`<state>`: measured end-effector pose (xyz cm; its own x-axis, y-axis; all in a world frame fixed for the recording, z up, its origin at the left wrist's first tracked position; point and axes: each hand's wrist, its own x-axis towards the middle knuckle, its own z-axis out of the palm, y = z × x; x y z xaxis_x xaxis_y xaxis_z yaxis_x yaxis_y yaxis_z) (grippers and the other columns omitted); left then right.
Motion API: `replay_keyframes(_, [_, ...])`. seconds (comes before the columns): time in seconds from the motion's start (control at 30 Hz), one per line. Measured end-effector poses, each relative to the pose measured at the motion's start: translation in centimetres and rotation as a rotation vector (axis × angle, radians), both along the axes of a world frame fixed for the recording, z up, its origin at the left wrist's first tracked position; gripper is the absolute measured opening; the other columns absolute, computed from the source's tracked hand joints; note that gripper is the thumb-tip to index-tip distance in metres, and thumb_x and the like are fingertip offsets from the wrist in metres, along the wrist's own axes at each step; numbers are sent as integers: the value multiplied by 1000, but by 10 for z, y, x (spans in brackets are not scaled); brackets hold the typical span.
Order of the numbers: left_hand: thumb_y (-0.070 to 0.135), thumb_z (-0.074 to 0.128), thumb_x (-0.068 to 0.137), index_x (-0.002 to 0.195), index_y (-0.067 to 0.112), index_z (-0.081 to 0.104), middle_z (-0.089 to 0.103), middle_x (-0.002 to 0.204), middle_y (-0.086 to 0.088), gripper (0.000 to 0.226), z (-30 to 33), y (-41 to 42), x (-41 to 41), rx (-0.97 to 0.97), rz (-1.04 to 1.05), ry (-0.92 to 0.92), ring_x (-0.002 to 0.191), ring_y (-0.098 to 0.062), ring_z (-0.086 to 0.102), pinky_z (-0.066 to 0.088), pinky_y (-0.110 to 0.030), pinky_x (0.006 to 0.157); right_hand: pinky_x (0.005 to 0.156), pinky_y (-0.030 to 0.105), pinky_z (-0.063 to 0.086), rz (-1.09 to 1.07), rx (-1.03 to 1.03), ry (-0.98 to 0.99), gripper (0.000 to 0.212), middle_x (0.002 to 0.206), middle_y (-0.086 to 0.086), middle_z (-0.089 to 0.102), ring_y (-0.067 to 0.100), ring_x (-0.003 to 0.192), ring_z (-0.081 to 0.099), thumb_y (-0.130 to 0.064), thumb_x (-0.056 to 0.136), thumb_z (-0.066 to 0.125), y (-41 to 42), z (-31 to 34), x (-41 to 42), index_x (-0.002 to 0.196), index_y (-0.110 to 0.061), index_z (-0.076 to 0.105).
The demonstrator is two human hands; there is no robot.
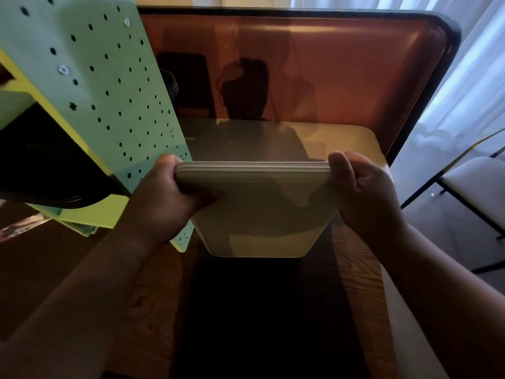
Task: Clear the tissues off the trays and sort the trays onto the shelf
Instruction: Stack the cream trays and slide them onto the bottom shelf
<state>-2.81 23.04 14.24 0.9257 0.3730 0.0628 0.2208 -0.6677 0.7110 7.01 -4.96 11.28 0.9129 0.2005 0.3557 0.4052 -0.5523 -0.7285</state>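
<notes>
I hold a small stack of cream-white trays [259, 212] tilted on edge above the wooden table, their undersides facing me. My left hand [166, 201] grips the stack's left side and my right hand [366, 198] grips its right side. Layered rims show along the top edge. To the left stands the green perforated shelf [95, 86], with dark trays [49, 170] lying in its lower level. No tissue is visible on the trays I hold.
A brown padded partition with a dark rim [341, 67] rises behind the table. A cream surface [349, 140] lies beyond the held trays. A white-seated chair [475, 187] stands at the right, by curtains. Dark stacked items [170, 86] sit behind the shelf.
</notes>
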Motion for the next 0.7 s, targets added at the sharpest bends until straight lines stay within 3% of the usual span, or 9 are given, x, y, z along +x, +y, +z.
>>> replay_keyframes(0.07, [38, 83, 66, 107, 20, 49, 59, 91, 11, 57, -2, -1, -2, -69, 1, -43, 81, -3, 59, 45, -22, 61, 52, 29, 40, 63, 15, 37, 52, 71, -5, 56, 11, 63, 52, -66, 93, 44, -3, 2, -2, 79, -18, 57])
replay_keyframes(0.13, [36, 84, 67, 109, 17, 48, 60, 92, 11, 59, -5, -2, -4, -101, -2, -76, 83, 0, 59, 46, -17, 61, 54, 28, 46, 133, -61, 71, 45, 77, -8, 61, 7, 66, 57, -64, 84, 63, -8, 6, -4, 90, -20, 60])
replay_keyframes(0.23, [45, 81, 62, 107, 14, 50, 62, 91, 8, 63, -3, -5, -15, -89, -27, -97, 80, 1, 60, 49, -17, 60, 57, 20, 45, 211, -151, 12, 44, 80, -14, 62, 1, 68, 59, -47, 68, 85, -14, 14, -9, 95, -20, 63])
replay_keyframes(0.3, [48, 81, 63, 103, 15, 52, 63, 88, 3, 59, 7, -6, -25, -28, -42, -122, 76, -5, 61, 51, -24, 59, 56, 23, 45, 246, -144, -23, 42, 77, -12, 62, 4, 66, 58, -46, 65, 84, -15, 24, -16, 90, -19, 64])
replay_keyframes(0.4, [29, 86, 71, 95, 26, 54, 59, 88, 6, 40, 39, -6, -35, 59, -47, -20, 76, -10, 57, 44, -29, 58, 55, 21, 50, 299, -104, 56, 32, 76, -11, 67, 5, 71, 64, -41, 66, 85, -6, 51, -31, 84, -28, 63])
replay_keyframes(0.47, [25, 85, 72, 90, 30, 54, 54, 88, 12, 36, 62, -7, -40, 287, -124, 42, 77, -6, 53, 42, -30, 61, 56, 13, 49, 331, -67, 85, 31, 81, -19, 70, -4, 73, 65, -34, 67, 90, 6, 68, -41, 82, -31, 63])
replay_keyframes(0.53, [26, 85, 72, 87, 33, 55, 53, 85, 15, 34, 81, -7, -50, 449, -226, 38, 74, -1, 50, 38, -25, 59, 55, 12, 48, 356, -60, 2, 33, 75, -13, 69, -3, 67, 64, -35, 66, 92, 24, 79, -50, 81, -32, 63])
replay_keyframes(0.7, [35, 88, 65, 78, 31, 58, 57, 80, 10, 33, 108, 10, -87, 407, -255, 110, 70, -6, 54, 43, -31, 58, 55, 14, 49, 490, -78, -16, 34, 72, -14, 69, 1, 64, 64, -40, 60, 88, 60, 114, -73, 82, -29, 64])
